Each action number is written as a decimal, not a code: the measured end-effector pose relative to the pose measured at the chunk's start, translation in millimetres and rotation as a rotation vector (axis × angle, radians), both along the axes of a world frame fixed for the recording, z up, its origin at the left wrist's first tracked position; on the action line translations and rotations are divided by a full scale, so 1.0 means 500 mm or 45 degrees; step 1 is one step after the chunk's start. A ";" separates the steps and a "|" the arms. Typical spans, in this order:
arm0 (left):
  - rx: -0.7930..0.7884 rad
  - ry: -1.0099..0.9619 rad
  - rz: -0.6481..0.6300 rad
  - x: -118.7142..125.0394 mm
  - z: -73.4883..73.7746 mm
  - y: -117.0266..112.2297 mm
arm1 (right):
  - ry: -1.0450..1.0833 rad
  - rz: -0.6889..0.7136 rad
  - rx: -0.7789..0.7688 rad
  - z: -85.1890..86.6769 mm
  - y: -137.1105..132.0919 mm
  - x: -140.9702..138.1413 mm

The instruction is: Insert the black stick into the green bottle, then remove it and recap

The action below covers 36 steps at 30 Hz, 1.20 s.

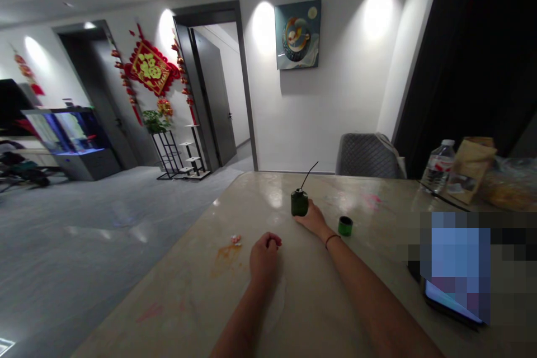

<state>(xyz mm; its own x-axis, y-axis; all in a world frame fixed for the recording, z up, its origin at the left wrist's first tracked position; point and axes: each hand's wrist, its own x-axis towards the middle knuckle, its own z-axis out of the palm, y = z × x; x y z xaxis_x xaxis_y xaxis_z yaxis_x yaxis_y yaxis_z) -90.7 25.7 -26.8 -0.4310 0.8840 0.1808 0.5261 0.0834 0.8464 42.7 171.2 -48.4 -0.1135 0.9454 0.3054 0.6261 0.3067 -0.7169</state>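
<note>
Far along the table, my right hand (pixel 311 217) has its fingers around a small dark green bottle (pixel 299 203) from the right side. The bottle is upright, and one thin dark stick (pixel 310 174) slants up to the right out of its narrow neck. A short round green piece (pixel 345 227), like a cap or small cup, stands on the table to the right of this hand. My left hand (pixel 264 257) rests nearer to me with its fingers curled in, and nothing shows in it.
Orange stains and small scraps (pixel 236 239) lie left of my left hand on the pale table (pixel 201 302). At right are a clear water bottle (pixel 439 166), a paper bag (pixel 472 165), a plastic bag (pixel 514 182) and a propped, pixelated screen (pixel 455 302). A grey chair (pixel 369 155) stands behind.
</note>
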 end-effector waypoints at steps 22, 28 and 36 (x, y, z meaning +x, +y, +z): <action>0.041 0.021 -0.009 0.000 0.000 0.000 | 0.040 0.013 0.011 -0.008 0.002 0.004; 0.023 0.033 -0.005 0.001 0.002 -0.001 | 0.024 -0.042 0.075 -0.008 0.004 0.004; 0.009 0.089 0.009 0.002 0.007 -0.005 | -0.031 -0.052 0.061 -0.003 -0.001 0.002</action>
<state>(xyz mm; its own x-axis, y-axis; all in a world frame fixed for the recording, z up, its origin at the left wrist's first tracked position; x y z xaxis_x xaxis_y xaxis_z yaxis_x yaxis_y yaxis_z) -89.9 23.3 -23.1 -0.4236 0.8795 0.2171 0.5831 0.0813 0.8083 43.8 170.8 -49.9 -0.0830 0.9339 0.3478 0.6561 0.3139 -0.6862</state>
